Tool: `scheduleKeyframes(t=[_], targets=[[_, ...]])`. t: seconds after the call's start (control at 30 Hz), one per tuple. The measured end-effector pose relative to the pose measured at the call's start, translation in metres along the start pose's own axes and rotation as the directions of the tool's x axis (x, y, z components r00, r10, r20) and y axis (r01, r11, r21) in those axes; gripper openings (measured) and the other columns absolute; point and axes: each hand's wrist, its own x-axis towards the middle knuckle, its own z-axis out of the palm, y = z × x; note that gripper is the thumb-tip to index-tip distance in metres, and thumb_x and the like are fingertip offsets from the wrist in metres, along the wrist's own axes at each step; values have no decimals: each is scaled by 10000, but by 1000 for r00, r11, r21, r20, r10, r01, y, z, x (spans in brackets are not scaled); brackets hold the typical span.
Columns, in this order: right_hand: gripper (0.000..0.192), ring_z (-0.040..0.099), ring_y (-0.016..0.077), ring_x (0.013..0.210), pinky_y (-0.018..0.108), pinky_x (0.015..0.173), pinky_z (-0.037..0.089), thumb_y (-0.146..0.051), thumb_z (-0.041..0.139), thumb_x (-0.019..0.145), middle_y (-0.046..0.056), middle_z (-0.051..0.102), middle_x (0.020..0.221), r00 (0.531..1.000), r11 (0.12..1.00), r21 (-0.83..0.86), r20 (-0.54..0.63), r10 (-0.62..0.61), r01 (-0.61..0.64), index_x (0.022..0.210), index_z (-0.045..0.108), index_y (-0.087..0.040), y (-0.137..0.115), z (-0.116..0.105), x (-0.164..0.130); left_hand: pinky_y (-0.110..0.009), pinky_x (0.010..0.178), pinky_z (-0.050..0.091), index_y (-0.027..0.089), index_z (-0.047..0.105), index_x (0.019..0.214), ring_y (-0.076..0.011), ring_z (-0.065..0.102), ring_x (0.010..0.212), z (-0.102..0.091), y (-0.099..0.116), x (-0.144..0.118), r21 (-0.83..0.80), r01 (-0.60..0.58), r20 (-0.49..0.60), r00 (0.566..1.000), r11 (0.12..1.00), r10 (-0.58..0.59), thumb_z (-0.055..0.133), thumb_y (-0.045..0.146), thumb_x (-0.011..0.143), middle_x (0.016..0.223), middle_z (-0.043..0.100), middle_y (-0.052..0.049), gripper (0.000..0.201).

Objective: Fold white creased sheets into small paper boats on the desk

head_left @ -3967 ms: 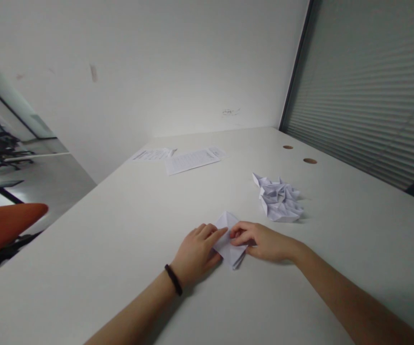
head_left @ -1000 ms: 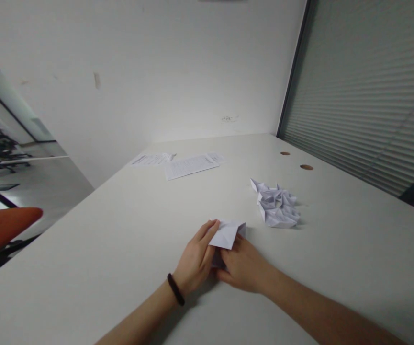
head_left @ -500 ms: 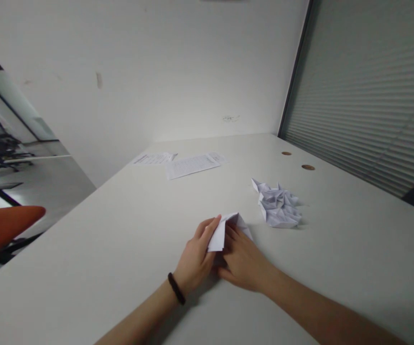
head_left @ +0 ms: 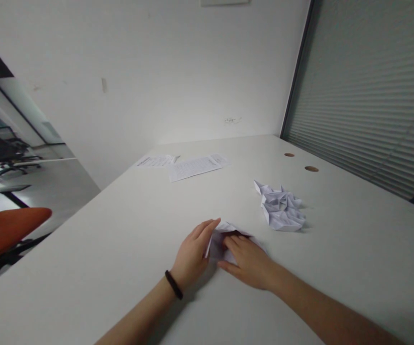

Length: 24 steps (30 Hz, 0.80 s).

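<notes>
My right hand (head_left: 248, 261) lies flat, pressing the folded paper (head_left: 224, 235) to the near table (head_left: 120, 249); my left hand (head_left: 194, 251) steadies its left edge, fingers extended. Folded paper pile (head_left: 281, 211) lies far right.

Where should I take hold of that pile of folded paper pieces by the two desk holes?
Probably scoop the pile of folded paper pieces from both sides at its base, coming from above: it looks loose and spiky, with points jutting out, so a single pinch would likely lift one piece only.
</notes>
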Motion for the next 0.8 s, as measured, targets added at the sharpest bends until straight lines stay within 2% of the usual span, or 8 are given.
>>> scheduleKeyframes(t=[0.13,0.23,0.27,0.33,0.43,0.53,0.63,0.8], targets=[[350,537,248,1031,384,883,401,-363,490,833,120,603,1105,999,999,41,30,-21,20,1099,534,-140,6,-9,-4,-366,944,423,253,444,1230,-169,502,1116,-11,-6,2,108,-150,143,981,983,134,366,2,737,1215,551,-35,559],[213,592,169,928,288,842,432,-252,468,844,47,664,983,973,959,162,-17,-232,232,999,603,-195,10,-20,-10,-337,948,417,254,497,1177,-151,507,1118,-22,-10,1,78,-176,259,954,981,151,379,11,744,1225,552,-19,511],[195,616,148,821,264,777,455,-222,446,848,29,686,862,948,930,184,-98,-304,317,911,629,-200,10,-24,-13,-336,959,406,254,515,1159,-153,499,1129,-26,-12,1,65,-183,298,942,981,156,396,14,731,1229,550,-17,505],[206,622,145,683,272,701,478,-207,427,845,21,678,696,899,920,175,-337,-279,351,883,629,-190,13,-31,-16,-347,978,384,250,539,1137,-172,482,1149,-33,-12,1,33,-199,366,914,979,174,451,50,708,1240,542,-24,481],[245,621,170,807,318,762,488,-226,384,869,54,682,808,861,950,179,-489,-141,257,930,620,-200,21,-33,-14,-374,972,378,233,566,1100,-210,481,1140,-36,-8,1,19,-200,390,904,980,176,514,200,760,1234,541,-54,346],[373,454,225,1165,419,978,374,-330,466,846,121,543,1222,953,993,63,-295,-76,98,1178,529,-173,34,-23,-9,-370,921,409,210,608,996,-206,524,1057,-30,-2,2,83,-147,331,937,986,112,448,282,852,1149,587,-65,227],[503,304,244,1279,453,1033,300,-413,493,828,125,401,1363,998,999,-12,-55,-36,35,1265,459,-165,45,-12,-8,-358,874,435,191,614,925,-201,543,984,-21,1,4,140,-109,279,958,984,66,474,246,850,1071,612,-65,169],[445,439,228,1152,407,988,358,-317,587,782,117,509,1233,997,1000,23,-70,-17,19,1199,528,-172,47,-14,-7,-368,875,432,211,529,1108,-203,523,986,-17,-2,4,191,-92,280,959,977,36,527,160,804,1103,592,-47,309]])
